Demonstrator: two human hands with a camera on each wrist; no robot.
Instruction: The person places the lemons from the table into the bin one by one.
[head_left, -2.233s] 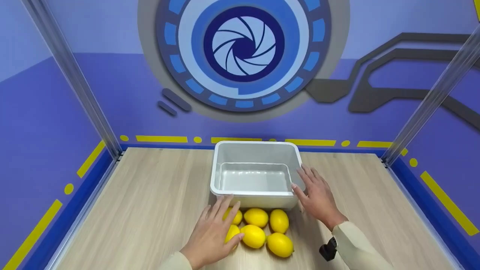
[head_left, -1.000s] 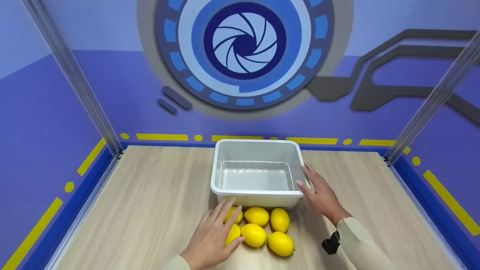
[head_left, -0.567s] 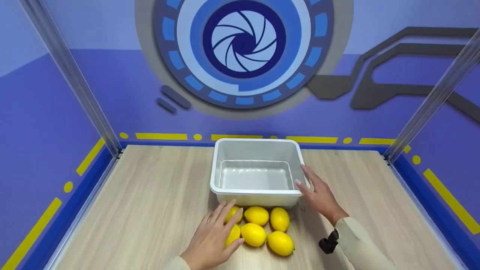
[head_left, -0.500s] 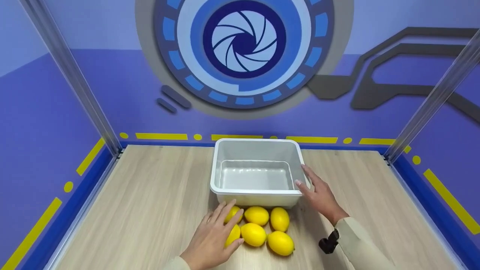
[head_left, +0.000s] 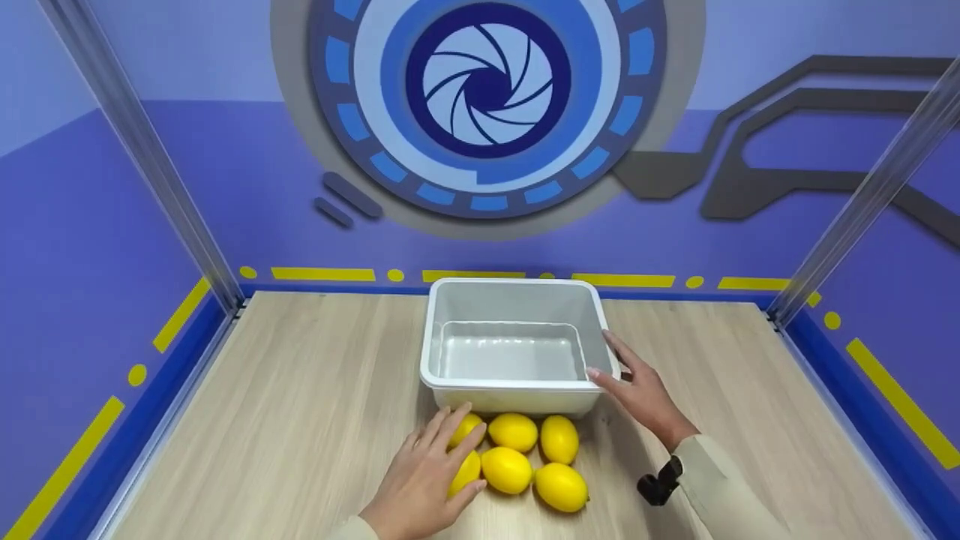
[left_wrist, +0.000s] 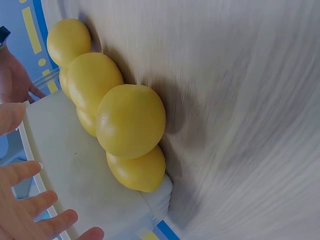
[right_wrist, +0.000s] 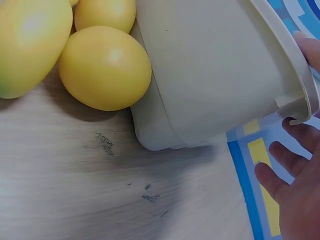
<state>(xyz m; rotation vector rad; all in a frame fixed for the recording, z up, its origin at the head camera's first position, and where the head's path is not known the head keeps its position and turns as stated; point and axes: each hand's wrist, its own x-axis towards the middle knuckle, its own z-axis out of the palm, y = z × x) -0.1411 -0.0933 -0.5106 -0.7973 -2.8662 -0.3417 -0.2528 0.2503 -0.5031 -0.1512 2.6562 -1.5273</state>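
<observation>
- Six lemons (head_left: 517,457) sat in a tight two-row cluster on the desk (head_left: 300,405), near-centre, just in front of the white tub's near wall.
- Far row of lemons touched or nearly touched that wall; the left wrist view showed the lemons (left_wrist: 130,127) pressed up against each other and against the tub side.
- Left hand (head_left: 424,480) lay over the left end of the cluster, covering most of the two leftmost lemons.
- Left fingers (head_left: 454,424) were spread and nearly straight, draped on the fruit; thumb sat beside the near-left lemon. No closed grip visible, just resting contact.
- White tub (head_left: 517,386) stood upright on the desk, centre, just beyond the lemons, with nothing inside it.
- Right hand (head_left: 637,390) was at the tub's near-right corner, palm down, just right of the wall.
- Right fingers (head_left: 600,373) were extended and relaxed; one fingertip touched the rim at the corner. The right wrist view showed the fingers (right_wrist: 287,167) spread beside the tub's corner (right_wrist: 295,107), not wrapped around it.
- The nearest lemon (right_wrist: 105,67) in that view lay against the tub wall, well left of the right hand.
- A beige sleeve (head_left: 720,495) covered the right forearm, with a small black device (head_left: 656,487) at the wrist.
- Around it: a purple back wall (head_left: 225,187) with a round blue shutter graphic (head_left: 487,79), blue-and-yellow edging along the desk, and metal posts (head_left: 142,157) at the far left and far right corners.
</observation>
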